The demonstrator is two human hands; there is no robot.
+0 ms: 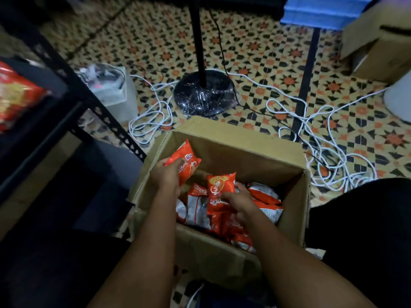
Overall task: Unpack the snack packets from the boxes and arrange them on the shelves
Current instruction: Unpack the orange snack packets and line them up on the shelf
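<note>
An open cardboard box (240,152) stands on the patterned floor in front of me, holding several orange and white snack packets (264,196). My left hand (166,174) grips one orange packet (184,161) lifted above the box's left side. My right hand (239,202) holds a second orange packet (220,192) upright over the pile inside the box. A dark metal shelf unit (73,107) stands at the left, with orange packets (15,94) lying on an upper shelf.
A black fan base (204,96) with its pole stands just beyond the box. White cables (322,156) sprawl across the floor to the right and left. Another cardboard box (378,41) sits at the top right. A white container (115,90) is beside the shelf.
</note>
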